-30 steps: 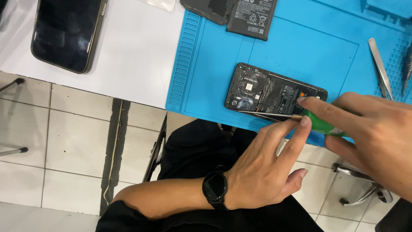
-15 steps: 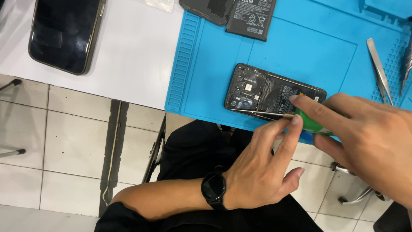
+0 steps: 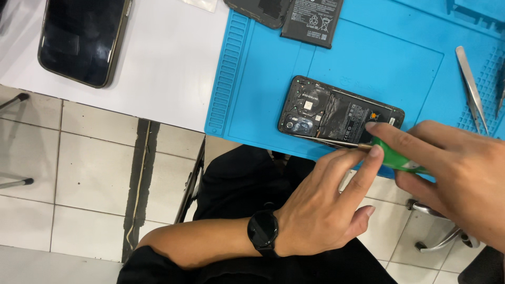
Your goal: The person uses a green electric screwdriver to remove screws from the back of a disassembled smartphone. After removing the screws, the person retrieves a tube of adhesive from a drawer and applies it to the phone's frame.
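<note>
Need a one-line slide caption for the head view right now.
Right hand holds a green-handled screwdriver against an opened phone on a blue mat; left hand steadies the shaft.

Left hand [image 3: 321, 210]: palm down, forearm entering from lower left, wrist slightly bent, index finger stretched forward, thumb tucked under, other fingers loosely curled. Right hand [image 3: 452, 173]: enters from the right edge, back of hand up, fingers closed in a pinch, index finger extended along the grip. Index fingertips nearly meet.
</note>
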